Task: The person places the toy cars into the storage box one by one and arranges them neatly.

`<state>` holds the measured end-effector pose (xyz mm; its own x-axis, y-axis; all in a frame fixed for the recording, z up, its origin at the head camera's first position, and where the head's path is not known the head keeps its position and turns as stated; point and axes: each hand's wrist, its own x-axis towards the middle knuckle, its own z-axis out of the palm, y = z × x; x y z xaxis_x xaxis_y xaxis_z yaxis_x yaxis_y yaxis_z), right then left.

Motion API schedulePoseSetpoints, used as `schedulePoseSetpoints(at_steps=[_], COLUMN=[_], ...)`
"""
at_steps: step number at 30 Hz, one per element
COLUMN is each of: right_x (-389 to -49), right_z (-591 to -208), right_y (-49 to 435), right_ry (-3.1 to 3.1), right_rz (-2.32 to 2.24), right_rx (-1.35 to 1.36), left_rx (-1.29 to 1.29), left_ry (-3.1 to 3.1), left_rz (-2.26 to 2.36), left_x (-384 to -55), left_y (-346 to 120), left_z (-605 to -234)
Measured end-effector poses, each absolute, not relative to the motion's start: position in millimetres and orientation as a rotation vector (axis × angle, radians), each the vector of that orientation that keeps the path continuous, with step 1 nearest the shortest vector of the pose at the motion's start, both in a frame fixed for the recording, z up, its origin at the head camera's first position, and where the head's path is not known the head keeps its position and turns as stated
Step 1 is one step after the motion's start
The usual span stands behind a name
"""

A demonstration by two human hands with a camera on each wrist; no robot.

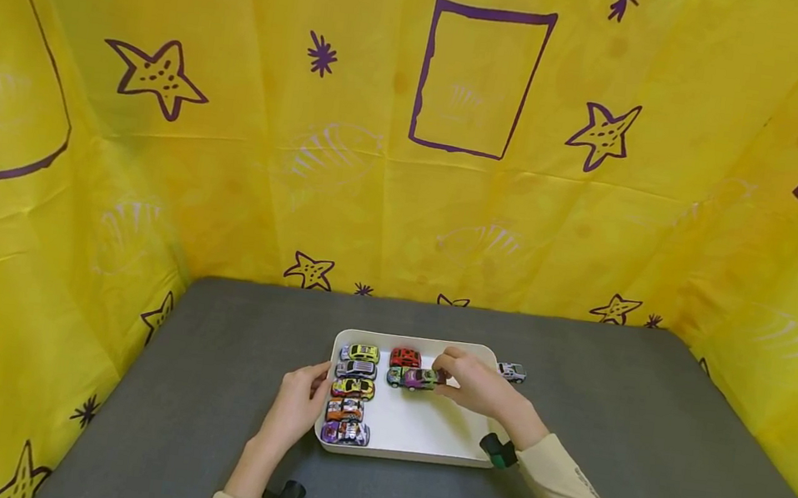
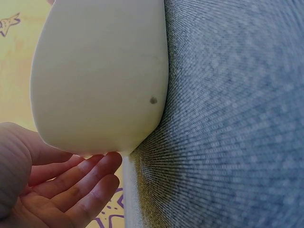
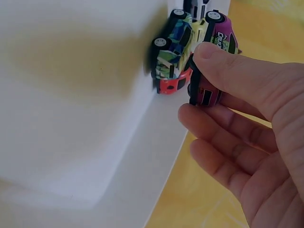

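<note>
A white tray (image 1: pixel 431 430) lies on the grey tabletop. My right hand (image 1: pixel 475 384) pinches a purple toy car (image 3: pixel 223 35) between thumb and fingers, above the tray. Close behind it in the right wrist view are a green-and-blue toy car (image 3: pixel 175 52) and a red toy car (image 3: pixel 173 86), both in the tray. Along the tray's left side stands a column of several toy cars, among them a yellow car (image 1: pixel 353 388) and an orange-and-white car (image 1: pixel 345 409). My left hand (image 2: pixel 61 185) rests its extended fingers against the tray's outer left wall.
A silver-grey toy car (image 1: pixel 513 373) stands on the table just outside the tray's right end. Yellow cloth (image 1: pixel 447 230) with drawn stars hangs around the back and sides of the grey table (image 1: pixel 240 363).
</note>
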<state>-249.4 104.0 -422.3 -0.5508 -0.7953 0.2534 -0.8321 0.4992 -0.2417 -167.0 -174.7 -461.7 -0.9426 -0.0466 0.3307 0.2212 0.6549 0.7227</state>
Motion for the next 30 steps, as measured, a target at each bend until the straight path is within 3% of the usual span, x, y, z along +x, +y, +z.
schedulePoseSetpoints(at_steps=[30], right_x=[-249], right_z=[-423], right_y=[75], right_ry=[-2.767], right_rz=[0.387], right_rx=[1.529], left_rx=[-0.150], left_ry=[-2.550], left_rz=[-1.163], left_x=[-167], left_y=[-175], left_z=[-461])
